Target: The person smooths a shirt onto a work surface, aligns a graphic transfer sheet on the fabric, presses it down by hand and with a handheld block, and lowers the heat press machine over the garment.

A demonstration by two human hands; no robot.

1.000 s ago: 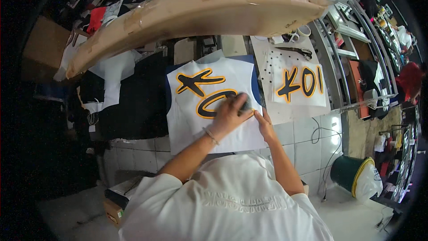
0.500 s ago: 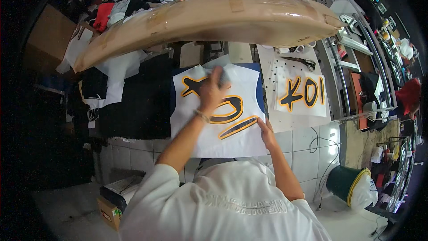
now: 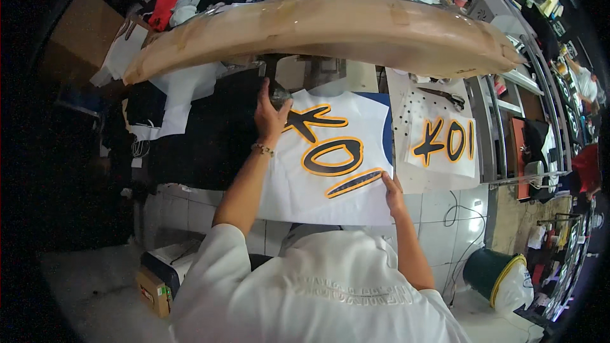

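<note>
A white shirt-shaped panel [image 3: 298, 197] lies in front of me, bearing large black lettering [image 3: 333, 155] outlined in orange. At the panel's upper left, my left hand [image 3: 272, 117] is closed around a dark, rounded object [image 3: 280, 96]; its kind is hard to make out. My right hand [image 3: 394, 195] grips the panel's right edge beside the lowest letter, thumb on top. A blue layer [image 3: 385, 105] shows from under the panel's upper right side.
A long brown padded form wrapped in clear tape [image 3: 330, 28] spans the far side. To the right lie a smaller lettered white sheet [image 3: 419, 168] and black-handled scissors [image 3: 454, 100] on a pale board. Black cloth [image 3: 203, 133] covers the left; a metal rack [image 3: 540, 82] stands right.
My left hand has moved left with the dark object, off the lettering to the panel's upper left edge. My right hand stays at the right edge. The view has shifted slightly.
</note>
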